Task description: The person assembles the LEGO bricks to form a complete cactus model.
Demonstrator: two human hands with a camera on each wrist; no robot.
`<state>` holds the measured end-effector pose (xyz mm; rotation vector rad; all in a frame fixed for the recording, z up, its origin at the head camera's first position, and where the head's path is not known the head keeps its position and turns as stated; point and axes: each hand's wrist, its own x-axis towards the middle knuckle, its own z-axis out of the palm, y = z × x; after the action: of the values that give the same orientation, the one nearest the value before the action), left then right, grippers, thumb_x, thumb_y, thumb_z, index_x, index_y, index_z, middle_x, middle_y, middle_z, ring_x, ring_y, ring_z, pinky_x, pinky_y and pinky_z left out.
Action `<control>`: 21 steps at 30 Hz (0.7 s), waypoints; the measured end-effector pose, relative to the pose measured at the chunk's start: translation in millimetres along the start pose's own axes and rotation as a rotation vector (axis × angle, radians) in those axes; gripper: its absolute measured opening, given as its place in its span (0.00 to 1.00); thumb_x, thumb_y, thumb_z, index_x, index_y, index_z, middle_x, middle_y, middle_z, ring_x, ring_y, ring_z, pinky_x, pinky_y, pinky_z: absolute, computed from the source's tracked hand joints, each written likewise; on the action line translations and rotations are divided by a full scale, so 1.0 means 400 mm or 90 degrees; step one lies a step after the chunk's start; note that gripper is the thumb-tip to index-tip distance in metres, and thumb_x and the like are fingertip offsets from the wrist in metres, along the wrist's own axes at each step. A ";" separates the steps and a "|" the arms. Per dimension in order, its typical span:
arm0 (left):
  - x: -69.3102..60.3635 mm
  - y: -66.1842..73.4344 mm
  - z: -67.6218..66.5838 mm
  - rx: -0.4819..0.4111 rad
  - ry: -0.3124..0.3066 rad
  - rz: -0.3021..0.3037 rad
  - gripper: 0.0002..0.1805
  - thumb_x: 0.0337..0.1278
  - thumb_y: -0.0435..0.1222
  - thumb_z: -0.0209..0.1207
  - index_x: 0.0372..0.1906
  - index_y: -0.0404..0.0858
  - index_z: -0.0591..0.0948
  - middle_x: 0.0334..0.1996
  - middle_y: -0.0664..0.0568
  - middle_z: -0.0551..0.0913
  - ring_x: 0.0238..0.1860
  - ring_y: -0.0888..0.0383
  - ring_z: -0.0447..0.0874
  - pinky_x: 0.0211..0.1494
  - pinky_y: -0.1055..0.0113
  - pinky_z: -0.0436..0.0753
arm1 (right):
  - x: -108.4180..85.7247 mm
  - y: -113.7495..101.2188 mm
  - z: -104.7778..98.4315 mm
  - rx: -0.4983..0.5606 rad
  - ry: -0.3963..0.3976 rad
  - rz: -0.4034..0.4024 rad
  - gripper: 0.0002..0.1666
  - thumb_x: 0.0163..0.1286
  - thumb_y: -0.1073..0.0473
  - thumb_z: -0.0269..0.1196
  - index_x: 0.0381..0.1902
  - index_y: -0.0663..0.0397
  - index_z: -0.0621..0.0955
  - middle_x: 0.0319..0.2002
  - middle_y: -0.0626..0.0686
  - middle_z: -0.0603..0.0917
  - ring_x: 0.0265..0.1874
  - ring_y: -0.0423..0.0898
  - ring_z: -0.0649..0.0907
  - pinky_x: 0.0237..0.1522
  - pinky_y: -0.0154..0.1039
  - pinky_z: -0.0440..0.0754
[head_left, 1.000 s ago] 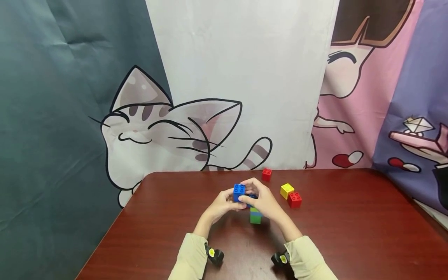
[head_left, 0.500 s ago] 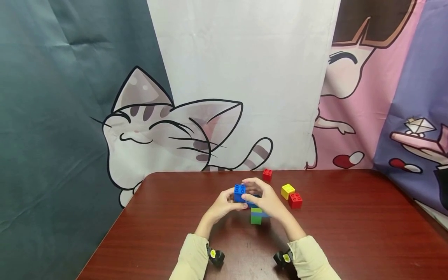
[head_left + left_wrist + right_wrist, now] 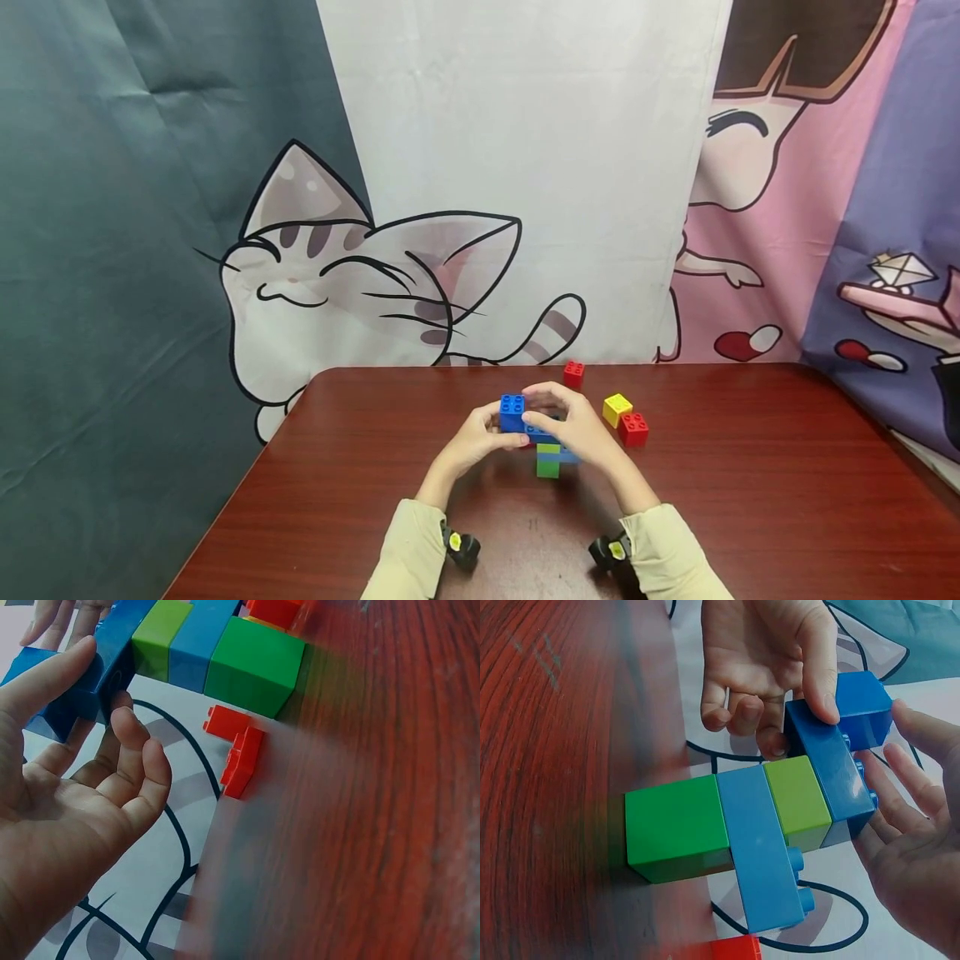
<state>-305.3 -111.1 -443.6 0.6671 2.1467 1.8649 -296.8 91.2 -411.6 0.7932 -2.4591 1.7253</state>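
Observation:
A tower of toy building bricks stands mid-table: a green brick (image 3: 676,829), a light blue long brick (image 3: 761,855), a lime brick (image 3: 799,799) and a dark blue long brick (image 3: 832,772). At that long brick's left end sits a square blue brick (image 3: 512,414), studs up. My left hand (image 3: 477,437) pinches the long brick's left end, its thumb (image 3: 71,671) across the near side. My right hand (image 3: 573,425) is at the tower's other side. Its thumb touches the square brick's edge, while its fingers spread loosely behind the long brick.
To the right of the tower, a yellow brick (image 3: 617,409) and a red brick (image 3: 633,429) lie side by side. Another red brick (image 3: 573,373) is at the back edge of the brown table (image 3: 750,483). A printed curtain (image 3: 525,125) hangs behind.
My right hand has shifted slightly right, its thumb drawing back from the square blue brick's front. More of the dark blue long brick now shows. My left hand has stayed nearly still.

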 end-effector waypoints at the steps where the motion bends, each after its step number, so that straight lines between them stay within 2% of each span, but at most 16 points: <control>1: 0.000 -0.001 -0.001 0.001 0.002 -0.005 0.26 0.59 0.34 0.64 0.62 0.32 0.73 0.53 0.33 0.81 0.42 0.61 0.85 0.54 0.47 0.83 | -0.001 0.001 -0.001 0.000 0.001 0.000 0.24 0.67 0.55 0.64 0.58 0.56 0.76 0.55 0.59 0.82 0.53 0.55 0.83 0.55 0.39 0.82; 7: -0.006 0.005 -0.009 0.019 0.018 -0.031 0.27 0.59 0.36 0.65 0.62 0.33 0.74 0.53 0.35 0.82 0.44 0.58 0.86 0.53 0.56 0.85 | -0.002 0.003 -0.007 0.008 0.015 0.017 0.21 0.68 0.54 0.63 0.57 0.55 0.77 0.55 0.60 0.82 0.55 0.56 0.82 0.57 0.45 0.82; 14: -0.010 0.006 -0.024 0.022 0.026 -0.044 0.26 0.59 0.35 0.64 0.60 0.29 0.74 0.51 0.34 0.84 0.43 0.57 0.87 0.54 0.54 0.84 | 0.000 0.022 -0.012 0.019 0.038 0.051 0.20 0.68 0.54 0.63 0.56 0.53 0.78 0.55 0.61 0.82 0.54 0.57 0.82 0.50 0.47 0.85; 21: -0.018 0.006 -0.043 0.038 0.018 -0.051 0.26 0.58 0.37 0.64 0.59 0.29 0.74 0.49 0.36 0.85 0.41 0.60 0.85 0.53 0.60 0.84 | 0.002 0.043 -0.014 0.002 0.068 0.049 0.19 0.68 0.56 0.63 0.54 0.56 0.79 0.53 0.60 0.84 0.51 0.55 0.83 0.50 0.36 0.84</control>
<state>-306.3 -129.3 -439.3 0.5611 2.2206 1.7873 -306.3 100.2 -423.9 0.5981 -2.4472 1.7485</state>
